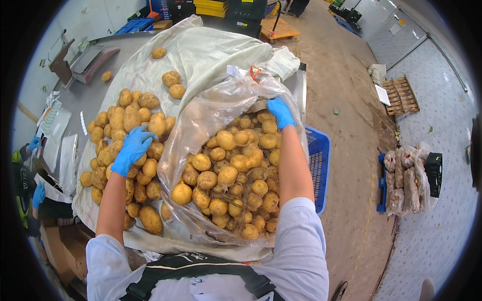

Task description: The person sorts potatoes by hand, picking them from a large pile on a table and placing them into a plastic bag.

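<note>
My left hand [134,147], in a blue glove, rests with fingers spread on a heap of loose potatoes [131,118] on a white woven sack [205,49]. To its right lies a clear plastic bag [199,113], torn wide across its side, with many smaller potatoes [228,175] and root-like strands inside. A red tie [255,73] closes the bag's top. My right hand [279,111], gloved too, is at the upper right edge of the opening, its fingers bent by a greyish-brown flap [258,106]; its grip is partly hidden. A few potatoes lie farther up the sack.
A blue plastic crate [319,169] stands right of the table. A scale [88,62] sits at the back left. A co-worker's gloved hands [38,195] are at the far left beside plastic bags. Bagged produce [404,180], a wooden pallet [401,96] and an orange trolley [276,29] stand on the floor.
</note>
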Available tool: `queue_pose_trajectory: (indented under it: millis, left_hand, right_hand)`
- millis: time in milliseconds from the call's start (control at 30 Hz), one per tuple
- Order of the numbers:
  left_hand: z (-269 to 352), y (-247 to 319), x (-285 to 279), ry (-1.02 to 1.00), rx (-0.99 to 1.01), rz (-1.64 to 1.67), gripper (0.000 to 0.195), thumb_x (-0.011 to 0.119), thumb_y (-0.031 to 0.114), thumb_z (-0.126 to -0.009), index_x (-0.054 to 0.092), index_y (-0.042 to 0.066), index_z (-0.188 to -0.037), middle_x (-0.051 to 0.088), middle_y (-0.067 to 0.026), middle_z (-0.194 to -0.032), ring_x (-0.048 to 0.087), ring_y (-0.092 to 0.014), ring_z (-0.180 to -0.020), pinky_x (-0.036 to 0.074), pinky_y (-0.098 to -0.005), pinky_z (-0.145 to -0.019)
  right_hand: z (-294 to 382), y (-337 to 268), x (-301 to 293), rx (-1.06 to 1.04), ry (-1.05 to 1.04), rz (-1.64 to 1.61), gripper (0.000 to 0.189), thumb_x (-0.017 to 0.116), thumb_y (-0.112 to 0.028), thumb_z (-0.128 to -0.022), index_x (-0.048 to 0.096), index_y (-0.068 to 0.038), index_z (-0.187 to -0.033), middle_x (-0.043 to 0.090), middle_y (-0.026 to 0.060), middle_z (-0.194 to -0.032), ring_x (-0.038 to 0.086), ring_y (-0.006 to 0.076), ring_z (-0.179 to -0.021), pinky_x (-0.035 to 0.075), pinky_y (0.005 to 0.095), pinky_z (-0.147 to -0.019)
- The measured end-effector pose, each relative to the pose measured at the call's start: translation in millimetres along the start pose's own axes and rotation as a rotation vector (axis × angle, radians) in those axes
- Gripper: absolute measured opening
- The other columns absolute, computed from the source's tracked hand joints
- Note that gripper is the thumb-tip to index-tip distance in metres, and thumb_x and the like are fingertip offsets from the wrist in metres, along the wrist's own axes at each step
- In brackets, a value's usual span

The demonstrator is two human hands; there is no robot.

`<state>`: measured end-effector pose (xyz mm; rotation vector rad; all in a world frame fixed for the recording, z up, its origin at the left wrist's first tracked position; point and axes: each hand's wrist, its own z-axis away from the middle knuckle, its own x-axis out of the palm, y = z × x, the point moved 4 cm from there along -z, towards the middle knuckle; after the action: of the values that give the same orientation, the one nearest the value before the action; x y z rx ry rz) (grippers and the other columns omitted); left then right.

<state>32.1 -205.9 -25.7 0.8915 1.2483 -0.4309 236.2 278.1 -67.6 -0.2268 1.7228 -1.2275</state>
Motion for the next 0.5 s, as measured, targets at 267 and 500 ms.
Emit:
queue_pose_trajectory:
  millis: [267, 500]
  left_hand:
    - [6.3, 6.8, -8.8, 0.047, -0.033, 0.052, 0.021, 0.062, 0.022, -0.09, 0.07, 0.01, -0.106, 0.055, -0.0166, -0.134, 0.048, -0.035, -0.127, 0.038, -0.0437, -0.109]
    - [5.4, 7.1, -5.4, 0.083, -0.072, 0.066, 0.022, 0.065, 0.023, -0.088, 0.071, 0.012, -0.105, 0.056, -0.0145, -0.132, 0.048, -0.033, -0.126, 0.04, -0.044, -0.107]
  right_hand:
    - [7.8, -4.0, 42.0, 0.196, -0.04, 0.7, 0.031, 0.067, -0.03, -0.079, 0.075, -0.006, -0.095, 0.07, 0.0185, -0.109, 0.066, 0.0351, -0.103, 0.052, 0.0423, -0.09]
    - [18.7, 13.9, 37.0, 0.247, 0.058, 0.56, 0.066, 0.081, -0.04, -0.071, 0.063, -0.003, -0.122, 0.064, 0.0202, -0.123, 0.064, 0.0346, -0.107, 0.051, 0.0414, -0.09]
